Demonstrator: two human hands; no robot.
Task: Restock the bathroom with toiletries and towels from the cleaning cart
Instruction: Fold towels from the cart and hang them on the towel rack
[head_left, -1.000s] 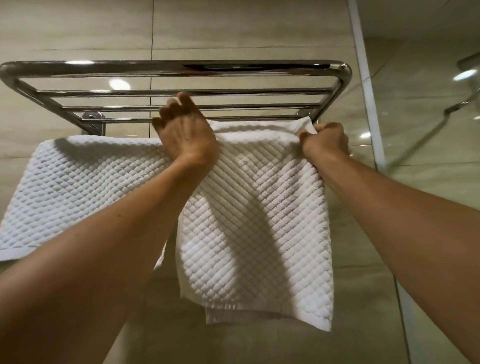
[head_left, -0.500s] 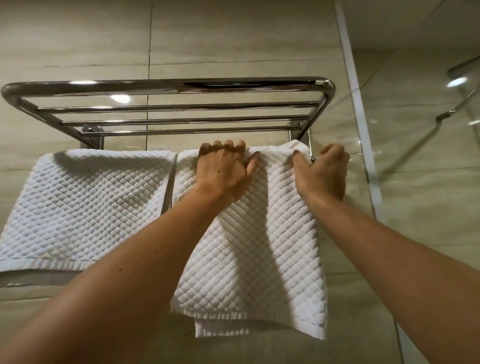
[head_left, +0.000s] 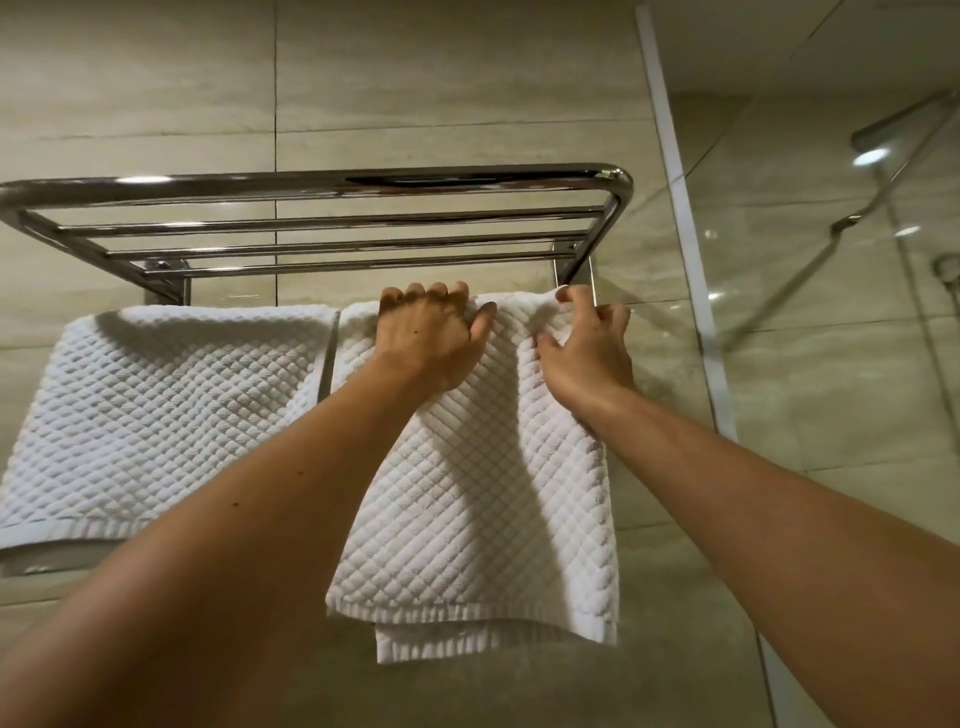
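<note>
White, with a raised diamond weave, the right towel (head_left: 467, 467) hangs folded over a rail below the chrome rack (head_left: 322, 218), its front layer ending a little higher than the back layer, whose ribbed hem shows underneath. The rail itself is hidden by the cloth.

At the fold along the top, the left hand (head_left: 428, 332) lies on the towel with its fingers curled over the upper edge and its thumb stretched flat against the front of the cloth, so it grips the fold. Just beside it, the right hand (head_left: 584, 345) is at the towel's upper right corner; its fingertips (head_left: 563, 296) pinch the corner while the other fingers are loosely spread, and the thumb touches the cloth lower down. Both bare forearms reach up from the bottom of the view.

Just to the left hangs a second towel (head_left: 166, 421) of the same weave, close beside the first with a narrow gap between them, wider and also folded over the rail.

Behind both is a wall (head_left: 441, 88) of large beige tiles. To the right stands a glass shower screen (head_left: 831, 312) with a pale frame strip.
</note>
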